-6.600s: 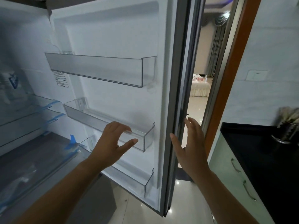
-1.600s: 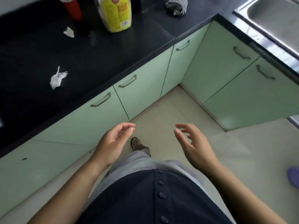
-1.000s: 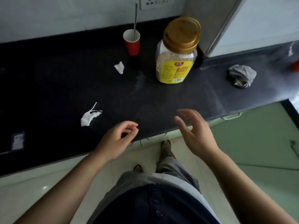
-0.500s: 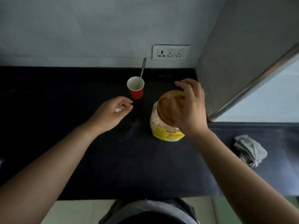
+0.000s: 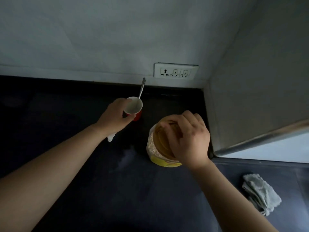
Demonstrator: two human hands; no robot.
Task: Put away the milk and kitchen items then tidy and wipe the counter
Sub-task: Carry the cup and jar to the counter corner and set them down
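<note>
You look down into a dim scene: the black stone counter [image 5: 83, 190] swallows detail, while the pale grey wall [image 5: 100, 39] catches soft, even light. Everything is slightly soft, and the wide lens bends straight lines near the edges.

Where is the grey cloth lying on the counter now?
In the head view the grey cloth lies crumpled on the dark counter, lower right, right of the right hand.

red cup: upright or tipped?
Upright. The red cup stands on the counter, rim up, spoon leaning inside, left hand gripping it.
</note>
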